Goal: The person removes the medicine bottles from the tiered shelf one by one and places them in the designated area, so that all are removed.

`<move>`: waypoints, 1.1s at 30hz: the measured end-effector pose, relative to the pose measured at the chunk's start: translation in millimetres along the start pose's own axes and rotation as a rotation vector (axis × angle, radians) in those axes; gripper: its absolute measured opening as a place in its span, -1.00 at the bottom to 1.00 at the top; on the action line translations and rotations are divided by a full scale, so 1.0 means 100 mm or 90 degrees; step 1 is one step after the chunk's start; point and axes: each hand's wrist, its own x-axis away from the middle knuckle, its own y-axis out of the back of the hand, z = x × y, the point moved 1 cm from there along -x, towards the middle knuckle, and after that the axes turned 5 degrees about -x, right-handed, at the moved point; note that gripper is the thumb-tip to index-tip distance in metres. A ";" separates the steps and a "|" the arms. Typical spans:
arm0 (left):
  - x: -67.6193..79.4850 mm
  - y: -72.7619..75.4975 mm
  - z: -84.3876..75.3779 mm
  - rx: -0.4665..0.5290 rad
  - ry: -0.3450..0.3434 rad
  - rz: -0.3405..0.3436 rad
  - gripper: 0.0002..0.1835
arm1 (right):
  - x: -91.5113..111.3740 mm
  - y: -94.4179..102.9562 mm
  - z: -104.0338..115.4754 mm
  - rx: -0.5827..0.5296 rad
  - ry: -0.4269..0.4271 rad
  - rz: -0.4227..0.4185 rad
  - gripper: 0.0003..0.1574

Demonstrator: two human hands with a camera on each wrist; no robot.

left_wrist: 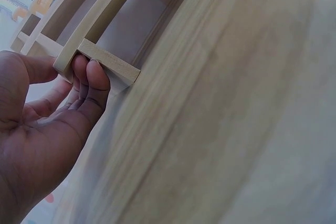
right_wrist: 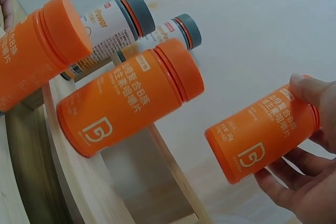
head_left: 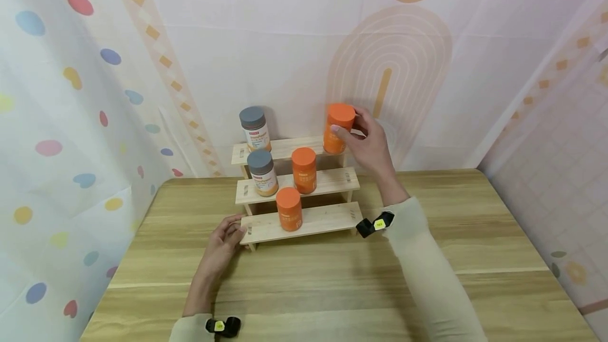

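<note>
My right hand point(head_left: 372, 144) grips an orange supplement bottle point(head_left: 336, 130) by its upper part, over the right end of the top step of a wooden three-step rack point(head_left: 323, 219). In the right wrist view this bottle point(right_wrist: 257, 135) tilts in the picture, its printed label facing the camera. My left hand point(head_left: 222, 241) pinches the left end of the rack's lowest step, thumb above and fingertips curled beneath the board point(left_wrist: 79, 38). One orange bottle point(head_left: 304, 173) stands on the middle step and another orange bottle point(head_left: 289, 212) on the lowest.
At the left, a grey-capped white bottle point(head_left: 258, 133) stands on the top step and a second grey-capped bottle point(head_left: 263, 176) on the middle step. The rack stands on a wood-grain table point(head_left: 304, 289), close to a patterned curtain point(head_left: 294, 57) behind it.
</note>
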 end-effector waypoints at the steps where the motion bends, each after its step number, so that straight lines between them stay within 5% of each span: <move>1: 0.00 0.00 0.00 0.000 -0.001 0.000 -0.54 | 0.01 0.02 -0.01 0.001 -0.003 -0.002 -0.29; 33: 0.01 0.01 0.02 0.013 0.001 0.006 -0.55 | 0.22 0.53 -0.32 0.041 -0.037 -0.053 -0.27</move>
